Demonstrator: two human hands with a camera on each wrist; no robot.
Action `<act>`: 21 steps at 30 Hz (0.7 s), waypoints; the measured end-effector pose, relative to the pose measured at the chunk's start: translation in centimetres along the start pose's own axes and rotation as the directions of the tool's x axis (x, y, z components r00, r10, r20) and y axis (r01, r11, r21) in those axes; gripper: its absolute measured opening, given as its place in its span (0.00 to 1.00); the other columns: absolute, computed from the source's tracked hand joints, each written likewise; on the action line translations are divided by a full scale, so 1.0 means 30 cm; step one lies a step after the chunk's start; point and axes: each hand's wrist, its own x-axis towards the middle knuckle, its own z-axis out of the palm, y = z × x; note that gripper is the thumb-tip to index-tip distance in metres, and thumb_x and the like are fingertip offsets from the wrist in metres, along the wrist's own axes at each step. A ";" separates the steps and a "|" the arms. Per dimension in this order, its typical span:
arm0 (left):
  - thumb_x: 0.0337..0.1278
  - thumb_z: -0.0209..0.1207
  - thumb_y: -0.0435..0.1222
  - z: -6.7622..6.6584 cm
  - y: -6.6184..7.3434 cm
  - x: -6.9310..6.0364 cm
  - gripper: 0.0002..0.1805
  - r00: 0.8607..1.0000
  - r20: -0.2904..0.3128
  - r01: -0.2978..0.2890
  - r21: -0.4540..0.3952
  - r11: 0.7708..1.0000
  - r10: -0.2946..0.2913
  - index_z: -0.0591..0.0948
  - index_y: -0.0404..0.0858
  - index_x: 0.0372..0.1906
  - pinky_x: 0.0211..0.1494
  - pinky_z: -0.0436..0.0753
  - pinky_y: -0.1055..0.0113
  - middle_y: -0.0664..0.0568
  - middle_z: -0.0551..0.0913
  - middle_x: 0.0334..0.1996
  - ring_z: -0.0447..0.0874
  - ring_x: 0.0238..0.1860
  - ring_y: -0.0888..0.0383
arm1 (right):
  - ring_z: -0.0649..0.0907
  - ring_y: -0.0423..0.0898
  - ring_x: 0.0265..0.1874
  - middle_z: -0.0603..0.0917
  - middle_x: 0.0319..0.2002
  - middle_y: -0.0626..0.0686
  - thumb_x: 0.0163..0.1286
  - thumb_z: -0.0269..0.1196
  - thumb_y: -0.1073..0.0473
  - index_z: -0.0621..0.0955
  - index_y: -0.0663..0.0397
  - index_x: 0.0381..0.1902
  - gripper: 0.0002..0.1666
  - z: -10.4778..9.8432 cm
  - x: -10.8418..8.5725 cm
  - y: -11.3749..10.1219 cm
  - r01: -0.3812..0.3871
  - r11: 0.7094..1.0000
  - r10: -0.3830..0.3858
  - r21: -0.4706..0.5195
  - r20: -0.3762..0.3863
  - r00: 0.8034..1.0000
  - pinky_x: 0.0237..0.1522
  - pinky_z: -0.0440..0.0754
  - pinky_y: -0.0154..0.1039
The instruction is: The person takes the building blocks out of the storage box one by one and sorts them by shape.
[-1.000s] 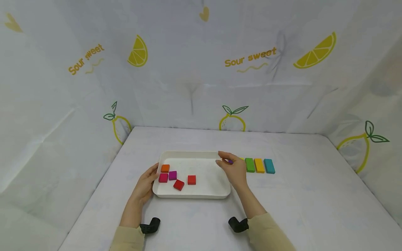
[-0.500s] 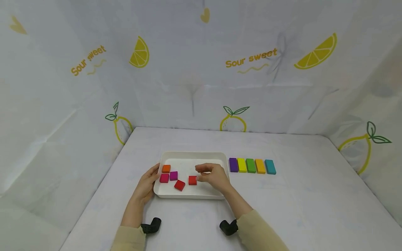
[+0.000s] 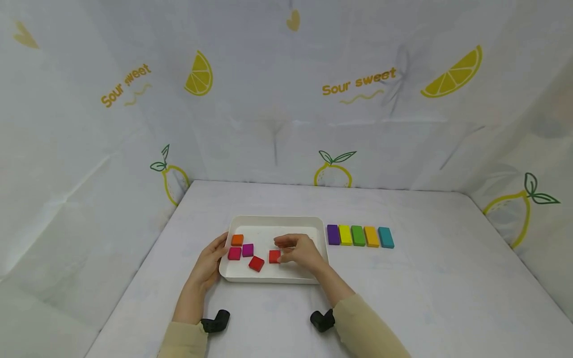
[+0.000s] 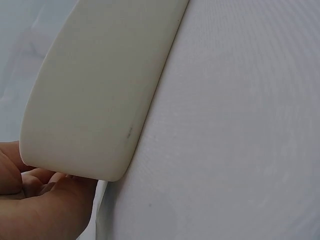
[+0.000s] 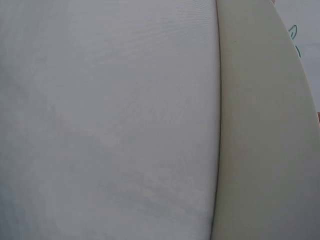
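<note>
A shallow white tray (image 3: 250,277) lies on the table, with small square blocks inside. My left hand (image 3: 208,263) holds the tray's left side; in the left wrist view its curled fingers (image 4: 60,210) are against the tray's end wall. Over the tray's right half is my right hand (image 3: 302,252), thumb apart from the fingers. Its thumb is at the right edge of a red block (image 3: 274,256); whether they touch I cannot tell. Left of it lie a darker red block (image 3: 256,263), a magenta block (image 3: 248,250), a pink block (image 3: 235,253) and an orange block (image 3: 237,240).
Right of the tray stands a row of longer blocks: purple (image 3: 333,234), yellow (image 3: 345,235), green (image 3: 358,235), amber (image 3: 371,236) and blue (image 3: 386,237). A white cloth with lemon prints hangs behind the table (image 3: 447,278). The right wrist view shows mostly tabletop and tray wall.
My right hand has moved left from the purple block to above the tray, beside the red block, uncovering the whole row. The left hand has stayed on the tray.
</note>
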 end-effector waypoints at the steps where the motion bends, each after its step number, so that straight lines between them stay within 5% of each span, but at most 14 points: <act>1: 0.75 0.36 0.29 -0.001 0.000 0.000 0.30 1.000 0.001 0.000 -0.001 1.000 0.000 0.48 0.33 0.78 0.83 0.50 0.50 0.41 0.45 0.81 0.41 0.82 0.46 | 0.86 0.50 0.50 0.87 0.52 0.58 0.52 0.72 0.72 0.84 0.59 0.53 0.27 0.002 0.002 -0.001 0.001 1.000 -0.001 -0.008 0.006 1.000 0.54 0.86 0.41; 21: 0.75 0.36 0.30 -0.004 -0.008 0.010 0.30 1.000 -0.019 0.023 0.012 1.000 -0.023 0.49 0.35 0.79 0.82 0.52 0.50 0.42 0.46 0.81 0.43 0.82 0.45 | 0.87 0.49 0.49 0.88 0.51 0.57 0.49 0.72 0.74 0.85 0.57 0.50 0.27 0.017 0.007 -0.001 0.016 0.994 -0.011 -0.110 0.040 0.999 0.56 0.85 0.42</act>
